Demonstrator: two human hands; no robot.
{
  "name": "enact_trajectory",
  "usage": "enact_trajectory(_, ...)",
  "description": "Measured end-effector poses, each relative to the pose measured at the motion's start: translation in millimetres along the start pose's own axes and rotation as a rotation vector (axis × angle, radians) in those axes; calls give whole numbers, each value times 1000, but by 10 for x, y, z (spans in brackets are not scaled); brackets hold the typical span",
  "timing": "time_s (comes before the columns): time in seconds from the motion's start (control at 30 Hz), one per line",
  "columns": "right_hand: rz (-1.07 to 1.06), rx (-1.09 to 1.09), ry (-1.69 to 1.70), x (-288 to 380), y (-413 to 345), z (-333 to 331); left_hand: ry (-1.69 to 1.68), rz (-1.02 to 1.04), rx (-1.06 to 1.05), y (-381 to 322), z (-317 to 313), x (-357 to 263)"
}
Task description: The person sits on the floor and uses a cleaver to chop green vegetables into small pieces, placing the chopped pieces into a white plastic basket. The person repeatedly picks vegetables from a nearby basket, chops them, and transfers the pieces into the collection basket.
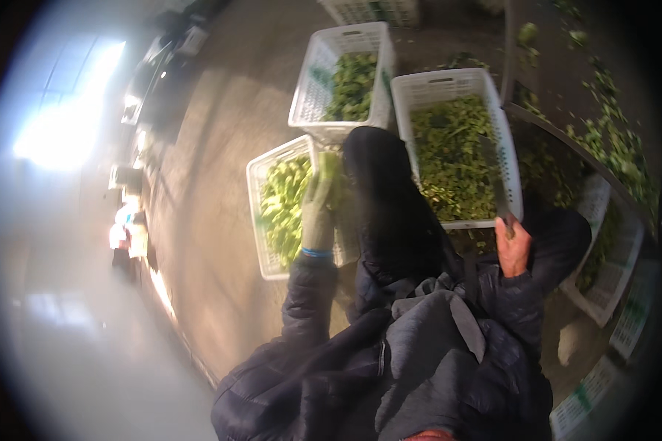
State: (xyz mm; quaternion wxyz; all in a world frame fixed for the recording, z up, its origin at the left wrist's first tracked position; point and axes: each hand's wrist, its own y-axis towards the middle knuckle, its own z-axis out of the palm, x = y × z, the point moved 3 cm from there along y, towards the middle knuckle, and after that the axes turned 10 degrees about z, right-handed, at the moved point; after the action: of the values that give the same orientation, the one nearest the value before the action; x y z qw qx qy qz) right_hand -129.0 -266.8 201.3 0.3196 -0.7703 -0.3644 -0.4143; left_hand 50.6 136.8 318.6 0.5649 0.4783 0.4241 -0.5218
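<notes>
My left hand (318, 215), in a pale work glove with a blue band at the wrist, is beside the right wall of a white plastic crate (257, 220) of light green stalks (281, 206). A pale green vegetable piece (329, 171) is at its fingertips, held by them. Bare, my right hand (512, 245) is closed around the handle of a knife, whose broad blade (494, 171) points away from me over a larger white crate (510, 138) of leafy trimmings (452, 154). The faces of both hands towards the crates are partly hidden.
Another white crate (383, 82) with green leaves stands ahead, one more (375, 12) beyond it. A dark-edged surface (574, 135) with scattered leaves lies to the right, above a tilted white crate (601, 308). My knees are between the crates. Green-marked crates (585, 394) stand at lower right.
</notes>
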Motion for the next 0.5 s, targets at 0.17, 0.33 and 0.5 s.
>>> enact_trajectory(0.17,166,65,-9,-433,119,-16,309,79,-248,-83,-1710,-209)
enact_trajectory(0.33,288,84,22,-514,125,15,884,-190,-525,-415,-3855,277)
enact_trajectory(0.5,180,44,92,-370,20,61,1145,-161,-725,-351,-4872,770)
